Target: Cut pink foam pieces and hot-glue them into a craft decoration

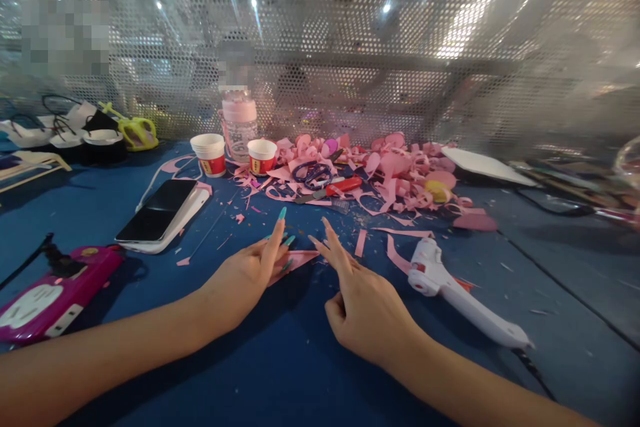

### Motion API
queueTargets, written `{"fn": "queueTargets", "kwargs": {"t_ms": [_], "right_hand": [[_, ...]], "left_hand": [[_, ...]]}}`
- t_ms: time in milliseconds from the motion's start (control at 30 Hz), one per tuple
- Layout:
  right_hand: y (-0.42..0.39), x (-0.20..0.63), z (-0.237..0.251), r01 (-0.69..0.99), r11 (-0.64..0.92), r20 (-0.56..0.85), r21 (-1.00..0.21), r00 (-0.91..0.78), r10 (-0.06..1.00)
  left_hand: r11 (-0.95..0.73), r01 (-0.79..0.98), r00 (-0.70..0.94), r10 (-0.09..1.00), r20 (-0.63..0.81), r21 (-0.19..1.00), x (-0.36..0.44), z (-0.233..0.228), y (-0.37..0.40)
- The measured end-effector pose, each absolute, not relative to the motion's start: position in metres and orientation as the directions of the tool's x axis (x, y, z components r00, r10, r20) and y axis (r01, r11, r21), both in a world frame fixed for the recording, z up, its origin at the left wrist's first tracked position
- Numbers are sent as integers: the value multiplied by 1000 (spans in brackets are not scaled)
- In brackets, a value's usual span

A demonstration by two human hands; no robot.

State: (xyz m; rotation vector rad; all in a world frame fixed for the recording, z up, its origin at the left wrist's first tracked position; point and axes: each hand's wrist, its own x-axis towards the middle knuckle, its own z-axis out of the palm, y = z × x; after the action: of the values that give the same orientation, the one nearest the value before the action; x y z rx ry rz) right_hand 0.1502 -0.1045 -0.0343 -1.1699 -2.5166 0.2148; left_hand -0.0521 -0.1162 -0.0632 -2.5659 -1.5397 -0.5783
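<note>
My left hand is just above the blue table, left of centre, thumb raised and long teal nails showing. Its curled fingers hold a pointed pink sheet piece, which looks like paper or foam. My right hand faces it from the right, index and middle fingers stretched out, thumb bent inward. Those fingertips are close to the pink piece's tip; whether they touch it I cannot tell. A white glue gun lies right of my right hand. Beyond both hands lies a red-handled craft knife.
A heap of pink scraps with scissors lies at the back. Paper cups and a pink-lidded bottle stand left of it. A phone and a magenta power strip lie left. Perforated metal panel behind.
</note>
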Motion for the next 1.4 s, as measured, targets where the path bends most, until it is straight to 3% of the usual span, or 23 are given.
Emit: {"fn": "queueTargets", "kwargs": {"t_ms": [133,467,1400], "right_hand": [[-106,147,-35,726,657,254,-204,-609,752],[-105,149,-37,701,683,221,-207,-646,730],[-105,150,-36,707,673,244,-217,-629,738]], "left_hand": [[-470,881,426,838,341,53,-53,-57,-119],[-490,872,463,837,292,21,-57,-53,-120],[-510,856,440,807,394,90,-56,-56,-122]]}}
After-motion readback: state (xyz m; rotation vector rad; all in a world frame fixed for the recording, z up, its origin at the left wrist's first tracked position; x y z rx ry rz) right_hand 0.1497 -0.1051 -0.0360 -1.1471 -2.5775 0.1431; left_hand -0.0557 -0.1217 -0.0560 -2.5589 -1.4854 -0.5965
